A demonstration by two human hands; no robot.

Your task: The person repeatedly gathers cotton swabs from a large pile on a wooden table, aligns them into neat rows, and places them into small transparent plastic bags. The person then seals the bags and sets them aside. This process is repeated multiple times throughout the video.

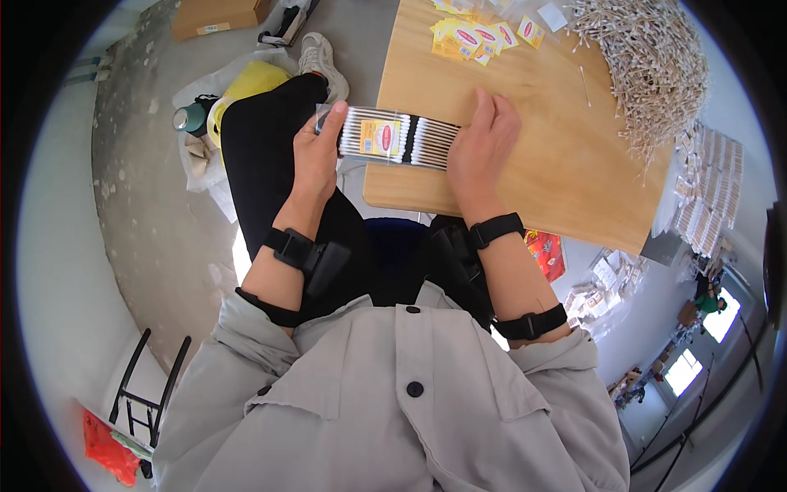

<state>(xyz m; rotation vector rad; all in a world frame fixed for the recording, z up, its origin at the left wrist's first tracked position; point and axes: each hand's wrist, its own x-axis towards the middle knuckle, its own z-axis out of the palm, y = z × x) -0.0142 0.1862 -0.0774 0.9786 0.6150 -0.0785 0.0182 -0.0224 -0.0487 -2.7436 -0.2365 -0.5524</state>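
Note:
Between my two hands, over the table's near-left corner, lies a flat row of cotton swabs (436, 142) with white tips and brown sticks. A clear plastic bag (349, 134) with a yellow label (373, 128) covers its left part. A black strip (411, 139) crosses between two groups of swabs. At the bag's left end, my left hand (313, 164) pinches it, thumb on top. My right hand (484, 156) is closed around the right end of the swabs, hiding that end and its fingertips.
Yellow cards (467, 37) and a big heap of loose cotton swabs (643, 66) cover the far side of the wooden table (533, 180). One loose swab (585, 86) lies apart. Packed swabs (711, 189) stand at right. A cardboard box (217, 16) and yellow bag (256, 80) sit left.

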